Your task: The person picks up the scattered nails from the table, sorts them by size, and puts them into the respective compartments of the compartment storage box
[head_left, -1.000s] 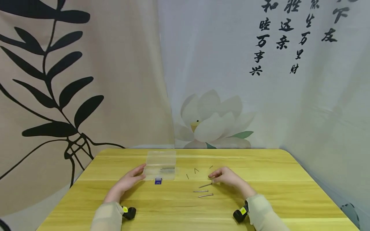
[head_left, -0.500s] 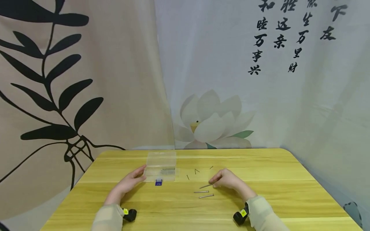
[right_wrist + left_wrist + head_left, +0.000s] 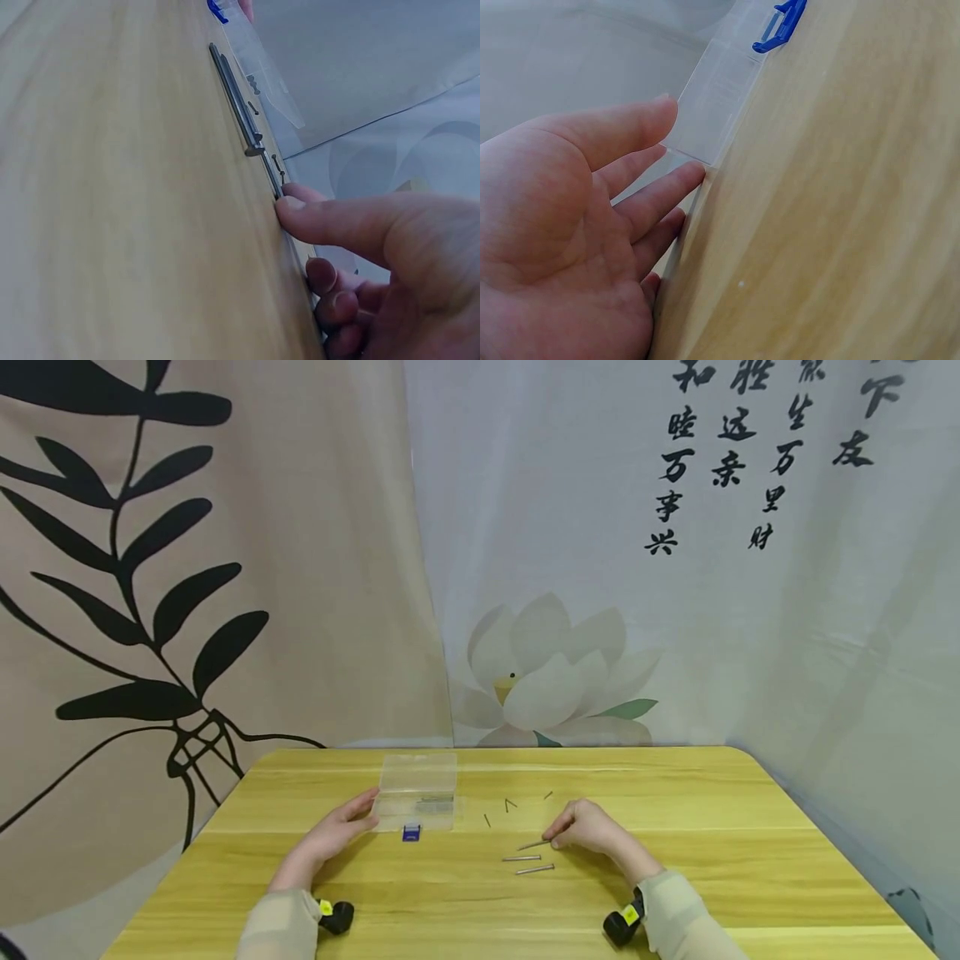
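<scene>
Desk (image 3: 420, 910): streaky yellow wood grain. Left hand (image 3: 333, 835), fingers relaxed, touches clear plastic box (image 3: 390, 814) with blue latch (image 3: 411, 834), lower centre of head view. Right hand (image 3: 588, 828) pinches slim metal nail (image 3: 531, 845), lower centre-right; two headed nails (image 3: 521, 858) near.

Tabletop (image 3: 435, 910): bright, soft shadow beside left hand (image 3: 330, 837)
Curtain (image 3: 337, 568): diffusely lit, softly shaded folds
Wrist views: tabletop blurred

Box (image 3: 393, 816): on the table (image 3: 450, 914), just right of your left hand (image 3: 335, 835)
Lid (image 3: 418, 771): behind the box
Latch (image 3: 411, 833): on the box's front
Held nail (image 3: 531, 845): at your right hand's (image 3: 591, 828) fingertips
Front nails (image 3: 521, 858): nearer you
Rear nails (image 3: 487, 820): farther back, right of the box
Curtain (image 3: 337, 610): behind the table
</scene>
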A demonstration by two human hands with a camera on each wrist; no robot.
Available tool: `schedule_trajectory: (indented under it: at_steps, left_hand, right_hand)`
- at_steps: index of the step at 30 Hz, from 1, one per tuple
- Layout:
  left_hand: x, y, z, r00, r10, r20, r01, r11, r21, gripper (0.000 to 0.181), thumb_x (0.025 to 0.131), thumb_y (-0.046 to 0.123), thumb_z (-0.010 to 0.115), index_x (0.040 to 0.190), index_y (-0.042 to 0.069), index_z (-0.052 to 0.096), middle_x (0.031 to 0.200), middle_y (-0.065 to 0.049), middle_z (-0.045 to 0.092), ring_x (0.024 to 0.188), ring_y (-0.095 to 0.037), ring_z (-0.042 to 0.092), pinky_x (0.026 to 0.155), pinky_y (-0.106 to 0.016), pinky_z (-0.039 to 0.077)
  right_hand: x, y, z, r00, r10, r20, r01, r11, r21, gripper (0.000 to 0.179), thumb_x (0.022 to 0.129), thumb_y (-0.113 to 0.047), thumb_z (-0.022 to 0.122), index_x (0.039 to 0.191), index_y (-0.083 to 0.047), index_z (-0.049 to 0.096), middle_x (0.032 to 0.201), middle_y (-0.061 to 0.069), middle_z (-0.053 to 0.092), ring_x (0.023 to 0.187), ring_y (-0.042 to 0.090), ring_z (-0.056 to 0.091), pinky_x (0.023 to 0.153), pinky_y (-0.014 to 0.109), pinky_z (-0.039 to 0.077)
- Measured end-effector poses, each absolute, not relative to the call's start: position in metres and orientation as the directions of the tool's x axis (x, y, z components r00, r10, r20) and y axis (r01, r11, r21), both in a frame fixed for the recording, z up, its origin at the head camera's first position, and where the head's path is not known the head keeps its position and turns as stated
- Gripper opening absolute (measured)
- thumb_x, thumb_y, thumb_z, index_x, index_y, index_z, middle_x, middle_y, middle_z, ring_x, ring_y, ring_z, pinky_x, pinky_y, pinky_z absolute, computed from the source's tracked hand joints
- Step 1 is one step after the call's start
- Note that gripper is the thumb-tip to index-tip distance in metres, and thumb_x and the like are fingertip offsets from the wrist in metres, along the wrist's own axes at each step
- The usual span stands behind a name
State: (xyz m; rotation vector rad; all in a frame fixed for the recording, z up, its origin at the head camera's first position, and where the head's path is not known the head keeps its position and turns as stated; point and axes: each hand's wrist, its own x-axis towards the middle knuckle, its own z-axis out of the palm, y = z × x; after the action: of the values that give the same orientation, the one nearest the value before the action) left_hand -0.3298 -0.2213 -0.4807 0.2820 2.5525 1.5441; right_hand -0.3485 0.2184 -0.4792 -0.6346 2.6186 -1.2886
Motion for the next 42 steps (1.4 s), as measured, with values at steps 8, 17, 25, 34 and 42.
schedule_trajectory:
  at_steps: [8,17,25,34,42]
  left_hand:
    - [-0.331,-0.222,-0.48,-0.973,0.23,-0.018,0.091,0.453,0.887,0.061,0.101,0.019,0.054,0.153,0.004,0.026,0.153,-0.027,0.026,0.14,-0.045,0.023,0.11,-0.06,0.021]
    - [-0.33,-0.222,-0.479,-0.973,0.232,-0.015,0.094,0.45,0.888,0.061,0.101,0.019,0.054,0.153,0.004,0.026,0.152,-0.028,0.027,0.139,-0.045,0.023,0.11,-0.061,0.022]
    - [-0.331,-0.223,-0.482,-0.974,0.226,-0.025,0.084,0.46,0.884,0.062,0.1,0.022,0.055,0.153,0.006,0.026,0.153,-0.026,0.027,0.14,-0.045,0.023,0.109,-0.062,0.021]
    - [-0.331,-0.223,-0.485,-0.974,0.225,-0.012,0.093,0.449,0.889,0.061,0.1,0.02,0.056,0.153,0.006,0.028,0.152,-0.027,0.028,0.139,-0.045,0.024,0.109,-0.062,0.022]
    - [-0.334,-0.225,-0.487,-0.975,0.22,-0.009,0.093,0.445,0.891,0.061,0.1,0.02,0.056,0.153,0.007,0.028,0.153,-0.026,0.028,0.14,-0.044,0.024,0.109,-0.061,0.022]
  right_hand:
    - [-0.351,0.22,-0.479,-0.889,-0.455,0.06,-0.33,0.543,-0.772,0.009,0.076,-0.002,0.079,0.083,-0.007,0.078,0.081,0.0,0.06,0.078,0.015,0.055,0.068,0.028,0.049]
    - [-0.35,0.222,-0.479,-0.865,-0.5,0.046,-0.348,0.531,-0.772,0.005,0.083,-0.003,0.074,0.086,-0.006,0.076,0.085,0.0,0.061,0.081,0.015,0.055,0.07,0.027,0.049]
    - [-0.35,0.227,-0.477,-0.839,-0.542,0.046,-0.379,0.521,-0.765,0.004,0.086,-0.005,0.071,0.089,-0.004,0.074,0.087,0.001,0.063,0.082,0.016,0.054,0.069,0.026,0.046]
    - [-0.351,0.23,-0.478,-0.829,-0.558,0.036,-0.362,0.486,-0.795,0.006,0.089,-0.005,0.069,0.091,-0.003,0.073,0.09,0.003,0.066,0.081,0.017,0.055,0.066,0.025,0.046]
    - [-0.356,0.231,-0.477,-0.854,-0.518,0.045,-0.344,0.498,-0.796,0.009,0.09,-0.007,0.067,0.094,-0.002,0.073,0.093,0.004,0.067,0.078,0.017,0.052,0.064,0.026,0.044]
